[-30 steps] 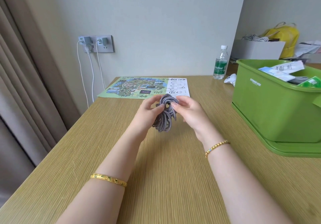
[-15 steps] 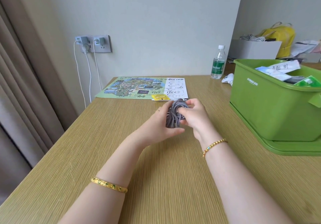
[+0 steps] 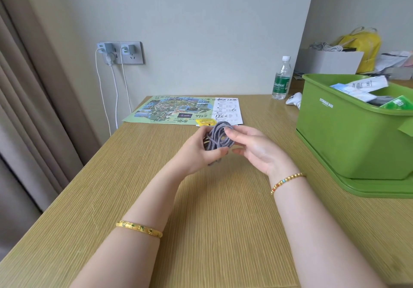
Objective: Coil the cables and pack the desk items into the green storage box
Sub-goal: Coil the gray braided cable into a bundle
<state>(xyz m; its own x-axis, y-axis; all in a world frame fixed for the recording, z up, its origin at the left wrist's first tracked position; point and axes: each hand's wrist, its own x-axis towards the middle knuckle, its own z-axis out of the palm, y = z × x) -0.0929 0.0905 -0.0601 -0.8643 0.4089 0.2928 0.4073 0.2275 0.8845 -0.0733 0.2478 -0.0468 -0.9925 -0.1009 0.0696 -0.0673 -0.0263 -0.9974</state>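
On wood desk (image 3: 223, 220), left hand (image 3: 196, 151) grips gray cable coil (image 3: 218, 139); right hand (image 3: 254, 147) pinches its top w/ thumb.

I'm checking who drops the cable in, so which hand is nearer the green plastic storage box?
Right. The right hand, pinching the coiled grey braided cable, lies between the coil and the green plastic storage box. The left hand grips the coil's far side.
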